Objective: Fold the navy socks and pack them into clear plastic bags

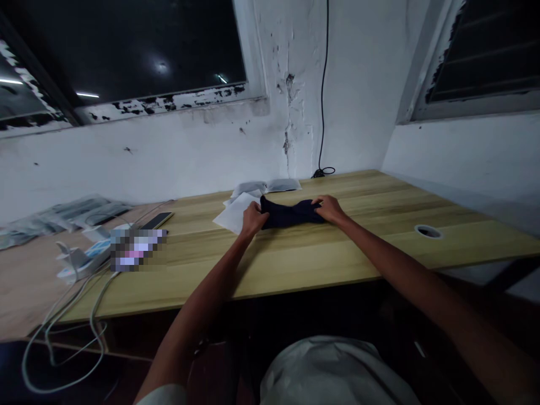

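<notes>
A dark navy piece of cloth is stretched sideways between my two hands, just over the wooden table. My left hand pinches its left end, where a darker edge stands up a little. At the other end, my right hand grips the cloth between thumb and fingers. What kind of garment or fabric it is, I cannot make out. White paper-like sheets or bags lie beside and partly behind my left hand. Behind the cloth, flat grey packets rest near the wall.
On the left are a phone, a blurred-out bright item and a white power strip with looping cables. Plastic-wrapped packets lie farther left. A cable hole opens at right. A black cord hangs down the wall.
</notes>
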The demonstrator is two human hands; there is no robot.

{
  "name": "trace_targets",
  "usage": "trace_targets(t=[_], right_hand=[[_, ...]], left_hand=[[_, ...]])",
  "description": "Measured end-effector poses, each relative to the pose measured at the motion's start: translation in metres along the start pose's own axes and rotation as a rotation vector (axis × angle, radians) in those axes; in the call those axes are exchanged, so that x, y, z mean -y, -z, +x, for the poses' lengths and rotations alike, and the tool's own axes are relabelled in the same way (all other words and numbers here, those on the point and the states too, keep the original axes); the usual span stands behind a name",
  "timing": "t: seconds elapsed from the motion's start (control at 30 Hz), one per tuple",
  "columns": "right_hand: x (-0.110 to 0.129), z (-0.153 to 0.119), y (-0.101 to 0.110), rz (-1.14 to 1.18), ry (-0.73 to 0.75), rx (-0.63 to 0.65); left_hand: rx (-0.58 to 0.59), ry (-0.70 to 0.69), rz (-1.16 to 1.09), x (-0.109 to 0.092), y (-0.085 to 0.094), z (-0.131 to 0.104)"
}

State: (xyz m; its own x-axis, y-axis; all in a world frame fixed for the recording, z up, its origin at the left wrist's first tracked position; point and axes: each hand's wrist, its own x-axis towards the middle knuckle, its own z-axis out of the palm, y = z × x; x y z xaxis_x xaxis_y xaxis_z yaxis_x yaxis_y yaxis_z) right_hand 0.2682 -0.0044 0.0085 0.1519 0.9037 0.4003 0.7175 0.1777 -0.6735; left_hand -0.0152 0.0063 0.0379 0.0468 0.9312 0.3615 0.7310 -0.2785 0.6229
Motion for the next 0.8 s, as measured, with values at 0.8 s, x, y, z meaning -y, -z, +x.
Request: trace_targets(t=[0.8], right_hand=[[-0.025, 0.002, 0.036, -0.387, -0.231, -0.108]], left_hand=[[0.428, -0.688, 0.279, 0.014, -0.006, -0.001]])
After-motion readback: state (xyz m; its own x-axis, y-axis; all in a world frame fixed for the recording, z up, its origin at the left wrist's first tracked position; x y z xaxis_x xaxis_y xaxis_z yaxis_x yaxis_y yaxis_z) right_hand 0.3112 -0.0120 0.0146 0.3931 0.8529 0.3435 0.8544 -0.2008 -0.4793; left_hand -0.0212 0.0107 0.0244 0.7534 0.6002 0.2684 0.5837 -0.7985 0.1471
